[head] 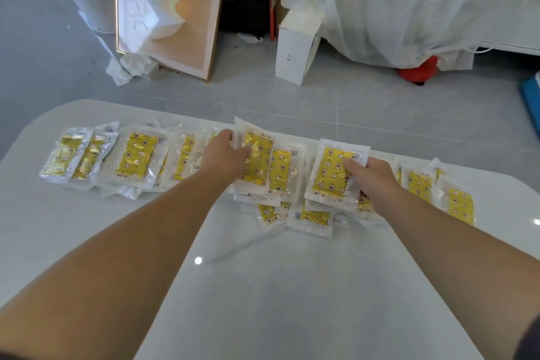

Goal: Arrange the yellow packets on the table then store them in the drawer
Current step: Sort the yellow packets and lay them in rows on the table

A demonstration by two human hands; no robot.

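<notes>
Surface: glossy white table (263, 286) with rounded corners, and grey tiled floor beyond it.
Left hand (226, 152): fingers curl round the left long edge of a clear-sleeved yellow packet with star and moon print (258, 155), thumb lying on its face.
Right hand (372, 177): thumb presses the face of a second yellow printed packet (331, 174), fingers go under it, pinching its right edge.
Key relation: each held packet lies inward of its hand, at 3 o'clock of the left and 9 o'clock of the right. Their long axes run near 12 to 6 o'clock, roughly parallel and just beside each other.
Loose heap (292, 210): more yellow packets overlap askew under the held pair and at its 6 o'clock.
Laid row (137, 158): overlapped packets lie at 9 o'clock of the left hand, with silver-foil-wrapped packets (62, 155) at the far end.
Right-end packets (460, 204): a few lie at 3 o'clock of the right hand.
Nearer hand: likely the right for the heap and the left for the row.
Drawer: not in view.
Writing: the packet text is too small to read. The tall white cardboard box (295, 52) on the floor at 12 o'clock bears a handwritten mark, seemingly "L6".
</notes>
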